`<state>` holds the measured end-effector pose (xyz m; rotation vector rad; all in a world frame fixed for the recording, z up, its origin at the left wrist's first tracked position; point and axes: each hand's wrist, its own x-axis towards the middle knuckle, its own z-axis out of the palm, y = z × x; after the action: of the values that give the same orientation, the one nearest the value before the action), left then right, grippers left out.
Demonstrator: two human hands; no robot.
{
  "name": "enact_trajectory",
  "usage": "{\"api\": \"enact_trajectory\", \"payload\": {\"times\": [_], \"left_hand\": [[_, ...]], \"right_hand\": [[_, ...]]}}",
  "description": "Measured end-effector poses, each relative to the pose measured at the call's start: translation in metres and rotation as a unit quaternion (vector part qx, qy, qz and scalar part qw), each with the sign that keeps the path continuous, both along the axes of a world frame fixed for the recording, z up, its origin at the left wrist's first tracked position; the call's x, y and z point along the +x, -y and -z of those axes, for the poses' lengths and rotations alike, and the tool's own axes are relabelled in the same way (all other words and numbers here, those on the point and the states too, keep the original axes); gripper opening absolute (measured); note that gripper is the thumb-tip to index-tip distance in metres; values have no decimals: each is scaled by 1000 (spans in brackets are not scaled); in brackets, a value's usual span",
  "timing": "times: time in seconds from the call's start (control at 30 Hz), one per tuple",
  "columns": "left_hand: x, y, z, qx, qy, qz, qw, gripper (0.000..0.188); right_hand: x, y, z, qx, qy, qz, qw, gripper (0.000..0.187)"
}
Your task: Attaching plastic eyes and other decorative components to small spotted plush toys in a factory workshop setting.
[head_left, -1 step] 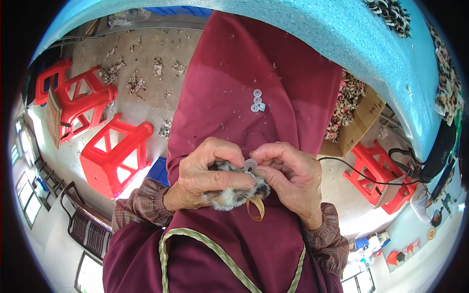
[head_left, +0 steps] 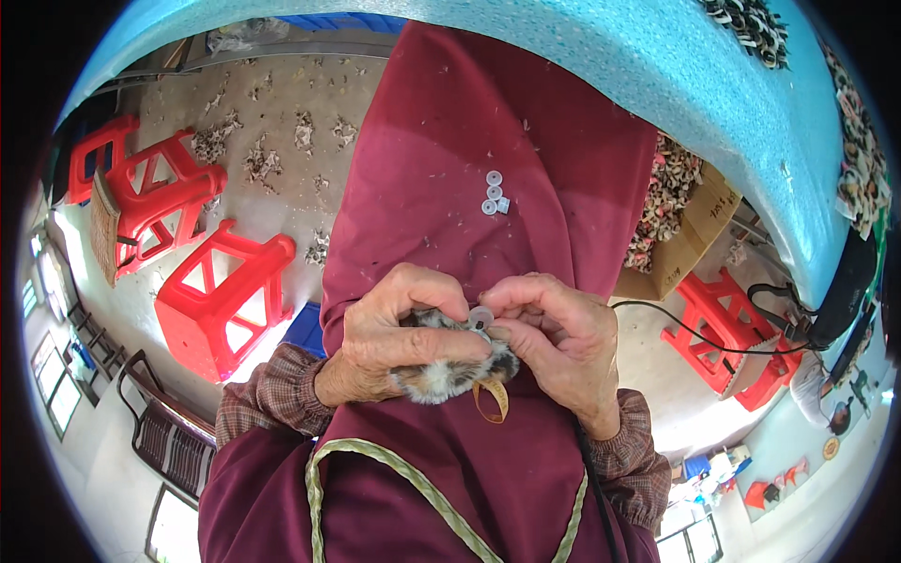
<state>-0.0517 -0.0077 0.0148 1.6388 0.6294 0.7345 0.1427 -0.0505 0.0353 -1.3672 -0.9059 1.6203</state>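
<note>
A small furry piece in white, black and tan (head_left: 441,380) is pinched between the thumb and fingers of my left hand (head_left: 399,328). A translucent round plastic disc with a dark centre (head_left: 481,319) sits at its upper edge. Closed in a pinch beside that disc, my right hand (head_left: 568,342) has its thumb and fingertips against the piece's right end; how much they grip is partly hidden. From the lower side hangs a yellow ribbon loop (head_left: 499,403). Several similar pale discs (head_left: 494,192) lie on the dark red apron (head_left: 422,188) over my lap.
Blue foam-like sheeting (head_left: 619,66) curves across the far side, with fur scraps (head_left: 751,28) on it. A cardboard box (head_left: 699,220) full of small pieces stands at right. Red plastic stools (head_left: 211,305) are on both sides. Scraps (head_left: 263,159) litter the floor at left.
</note>
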Motion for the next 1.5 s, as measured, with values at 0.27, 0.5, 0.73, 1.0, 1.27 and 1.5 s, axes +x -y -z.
{"api": "enact_trajectory", "payload": {"times": [0.27, 0.5, 0.73, 1.0, 1.27, 1.5], "left_hand": [[3, -2, -5, -50, -17, 7, 999, 32], [6, 2, 4, -41, -18, -21, 999, 31], [6, 5, 9, -42, -28, -62, 997, 28], [20, -3, -3, -78, -70, -97, 990, 37], [15, 3, 0, -105, -112, -71, 986, 38], [9, -1, 2, -104, -60, -47, 992, 33]], "right_hand": [[2, 5, 7, 22, 2, 3, 1000, 20], [6, 4, 6, 29, 26, -39, 998, 17], [-6, 12, 13, 7, -16, 52, 998, 15], [-6, 15, 17, 34, -11, 68, 997, 13], [-3, 17, 24, -139, -64, 67, 986, 11], [-5, 18, 12, -122, -225, 70, 964, 24]]}}
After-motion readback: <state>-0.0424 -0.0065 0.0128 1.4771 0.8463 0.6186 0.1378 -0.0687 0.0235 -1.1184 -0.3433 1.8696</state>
